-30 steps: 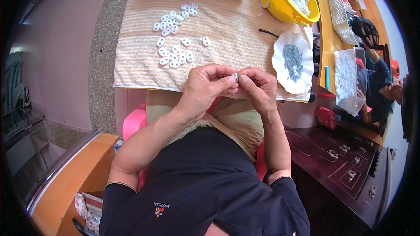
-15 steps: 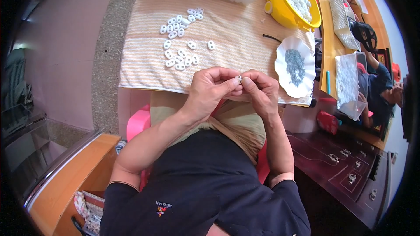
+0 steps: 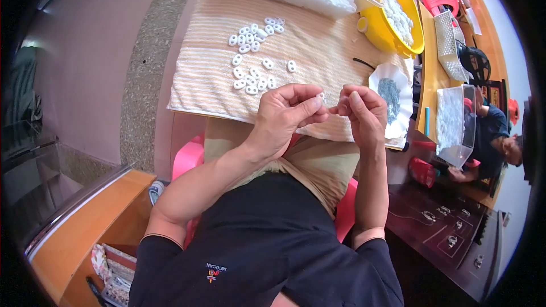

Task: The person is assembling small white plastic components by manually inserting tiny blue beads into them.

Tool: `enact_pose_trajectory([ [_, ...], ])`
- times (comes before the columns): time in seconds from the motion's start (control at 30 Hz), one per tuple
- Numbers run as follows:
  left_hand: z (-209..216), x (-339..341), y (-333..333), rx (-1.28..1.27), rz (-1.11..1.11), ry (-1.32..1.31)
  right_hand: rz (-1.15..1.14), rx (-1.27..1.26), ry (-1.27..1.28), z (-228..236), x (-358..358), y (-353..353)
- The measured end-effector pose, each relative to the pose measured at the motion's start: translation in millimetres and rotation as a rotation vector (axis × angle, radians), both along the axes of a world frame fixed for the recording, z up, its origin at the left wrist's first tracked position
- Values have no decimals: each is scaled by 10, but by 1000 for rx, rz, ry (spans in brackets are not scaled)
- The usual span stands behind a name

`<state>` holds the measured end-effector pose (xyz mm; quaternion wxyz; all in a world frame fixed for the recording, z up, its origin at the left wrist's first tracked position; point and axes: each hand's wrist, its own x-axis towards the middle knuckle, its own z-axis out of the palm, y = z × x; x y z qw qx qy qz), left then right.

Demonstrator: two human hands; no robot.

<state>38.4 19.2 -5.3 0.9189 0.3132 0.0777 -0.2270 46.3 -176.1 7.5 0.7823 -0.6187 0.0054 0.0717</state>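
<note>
My left hand (image 3: pixel 289 112) pinches a small white piece (image 3: pixel 322 97) between thumb and fingertips, above the near edge of a striped towel (image 3: pixel 207 74); its exact kind is too small to tell. Close to its right is my right hand (image 3: pixel 365 112), thumb pressed to curled fingers, and whatever they may hold is hidden. Beyond my left hand, white oval pieces with two holes (image 3: pixel 252 88) lie in two loose groups on the towel. Beside my right hand, a white wavy-edged dish (image 3: pixel 400 129) holds a heap of small dark grey bits (image 3: pixel 390 95).
At the back stand a clear bin (image 3: pixel 364 1) of white pieces and a yellow basin (image 3: pixel 375 37), also with white pieces. A thin black strip (image 3: pixel 364 62) lies by the dish. To the right are a white basket (image 3: pixel 446 31), another clear bin (image 3: pixel 470 113) and a co-worker (image 3: pixel 493 128).
My hands have come apart; before, their fingertips met around the small piece. It stays in my left fingers. The view has shifted, so the table sits farther right and lower.
</note>
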Motion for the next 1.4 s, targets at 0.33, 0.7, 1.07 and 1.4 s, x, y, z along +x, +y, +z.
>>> enact_pose_trajectory([
  [0.33, 54, 15, 53, -119, 117, -6, 57, -496, -185, -93, 686, 402],
  [0.7, 104, 22, 102, -163, 121, -31, 346, -969, -689, -143, 1110, 945],
  [1.07, 103, 37, 109, -131, 122, -29, 436, -1205, -702, -46, 1097, 1104],
  [1.4, 87, 30, 107, -118, 112, -33, 504, -1263, -495, 16, 1090, 1058],
])
